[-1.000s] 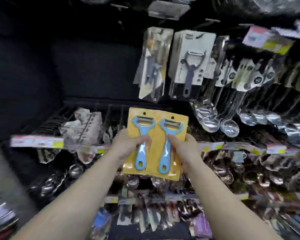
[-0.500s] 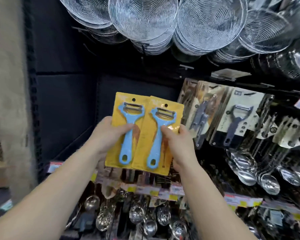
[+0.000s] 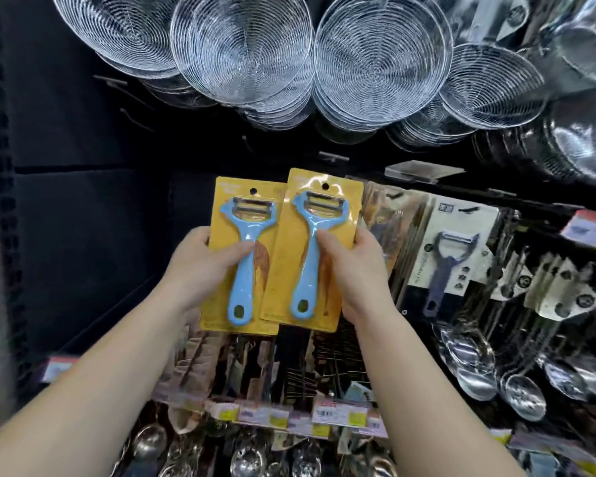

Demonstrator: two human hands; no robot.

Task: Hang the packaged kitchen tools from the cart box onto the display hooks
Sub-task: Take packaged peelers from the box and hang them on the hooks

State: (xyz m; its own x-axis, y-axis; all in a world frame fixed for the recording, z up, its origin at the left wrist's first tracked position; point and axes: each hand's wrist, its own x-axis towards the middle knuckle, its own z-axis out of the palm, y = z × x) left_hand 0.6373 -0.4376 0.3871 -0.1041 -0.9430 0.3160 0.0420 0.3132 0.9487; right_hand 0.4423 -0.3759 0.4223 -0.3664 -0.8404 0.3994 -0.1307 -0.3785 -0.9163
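Two yellow cards, each carrying a blue peeler, are held up side by side before the dark display wall. My left hand [image 3: 205, 266] grips the left peeler pack [image 3: 241, 256] by its left edge, thumb across the front. The right peeler pack [image 3: 312, 253], gripped by my right hand [image 3: 355, 270], overlaps the left one slightly. Each card has a hang hole at its top. Bare display hooks [image 3: 133, 117] jut from the black panel up and to the left. The cart box is out of view.
Wire mesh skimmers [image 3: 241, 49] hang in a row overhead. To the right hang carded grey peelers [image 3: 451, 256] and steel ladles [image 3: 475, 359]. A price-label rail [image 3: 289, 416] runs below, with more spoons beneath. A beige wall edge stands at far left.
Both hands have raised the two peeler packs from the lower shelf level to in front of the dark panel, and my view has tilted up to the skimmers.
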